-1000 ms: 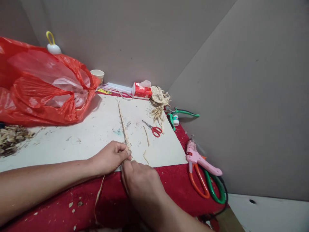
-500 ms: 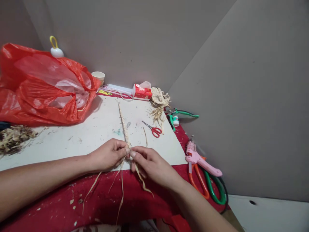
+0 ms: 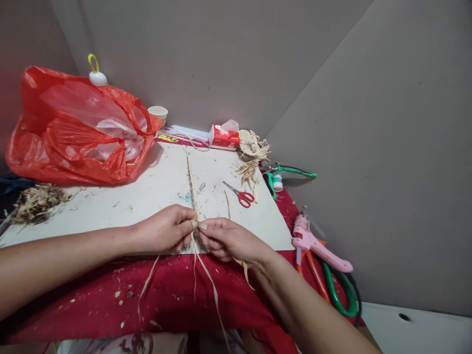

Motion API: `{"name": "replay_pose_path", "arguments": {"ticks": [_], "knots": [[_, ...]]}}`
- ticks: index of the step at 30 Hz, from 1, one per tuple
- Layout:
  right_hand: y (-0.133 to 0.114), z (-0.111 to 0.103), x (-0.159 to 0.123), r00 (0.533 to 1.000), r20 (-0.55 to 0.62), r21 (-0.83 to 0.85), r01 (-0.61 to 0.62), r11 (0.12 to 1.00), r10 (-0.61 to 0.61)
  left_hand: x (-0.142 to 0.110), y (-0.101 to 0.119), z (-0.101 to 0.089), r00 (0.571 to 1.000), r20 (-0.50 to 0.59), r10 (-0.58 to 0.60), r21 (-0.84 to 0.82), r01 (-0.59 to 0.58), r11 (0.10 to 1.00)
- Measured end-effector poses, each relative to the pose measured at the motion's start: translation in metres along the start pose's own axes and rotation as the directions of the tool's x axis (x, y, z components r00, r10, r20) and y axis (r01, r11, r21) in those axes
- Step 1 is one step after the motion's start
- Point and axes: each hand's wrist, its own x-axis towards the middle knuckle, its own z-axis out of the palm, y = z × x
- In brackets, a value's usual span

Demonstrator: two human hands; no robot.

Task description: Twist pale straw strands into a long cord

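Observation:
A thin pale braid of straw-like strands (image 3: pixel 191 184) lies on the white board (image 3: pixel 158 172), running away from me. At its near end, my left hand (image 3: pixel 171 228) pinches the braid between thumb and forefinger. Right beside it, my right hand (image 3: pixel 226 238) is also closed in a pinch, thumb and finger on the strands where they meet the braid. Several loose strands (image 3: pixel 212 282) hang from the hands over the red cloth (image 3: pixel 173 300). The exact crossing of the strands is hidden behind my fingertips.
Red-handled scissors (image 3: pixel 243 197) lie right of the braid. A red plastic bag (image 3: pixel 73 132) and a straw pile (image 3: pixel 39 201) stand left. Behind are a paper cup (image 3: pixel 158 113), a tissue pack (image 3: pixel 224 136) and coiled straw (image 3: pixel 252 145). A pink glue gun (image 3: pixel 319 248) and green pliers (image 3: pixel 297 171) lie right.
The view has shifted slightly, so things sit further right. My right hand has turned and its fingers have curled in, and the hanging strands have swung to new positions.

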Motion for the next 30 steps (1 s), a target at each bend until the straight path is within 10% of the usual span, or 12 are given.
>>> {"name": "replay_pose_path", "arguments": {"ticks": [14, 30], "knots": [[0.018, 0.032, 0.015, 0.912, -0.393, -0.17, 0.058, 0.984, -0.121, 0.002, 0.022, -0.014, 0.969, 0.156, -0.192, 0.118, 0.174, 0.978], [0.016, 0.039, 0.01, 0.982, -0.189, 0.285, 0.069, 0.956, -0.014, -0.019, 0.014, 0.02, 0.963, -0.033, -0.268, -0.084, 0.265, 0.961]]}}
